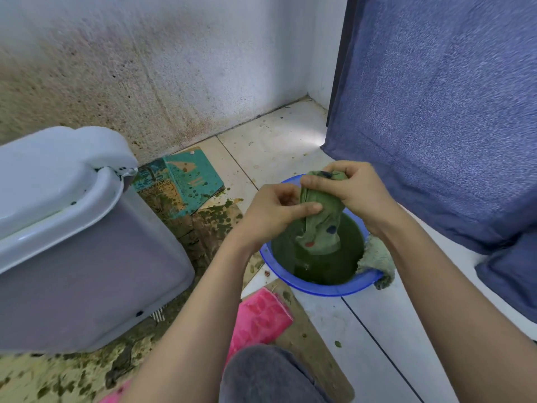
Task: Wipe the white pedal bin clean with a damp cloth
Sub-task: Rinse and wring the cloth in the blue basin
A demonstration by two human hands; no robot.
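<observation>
Both hands are bunched round the cloth (pixel 319 210) over the blue basin (pixel 319 286): left hand (pixel 276 210) pinching its side, right hand (pixel 357 190) gripping the top, the tail hanging to the murky green water. Wringing hard with opposing twists, low over the basin, looks wise, so it ends damp rather than dripping. Off to their left, well apart, stands the white pedal bin (pixel 81 257), its lid (pixel 49 170) speckled dark.

Green cloth (pixel 318 219), blue basin (pixel 325 287)

Bare left hand (pixel 273 212), right hand (pixel 359 193), forearms (pixel 186 315); grey, perhaps denim, trouser knee (pixel 261 373).
</observation>
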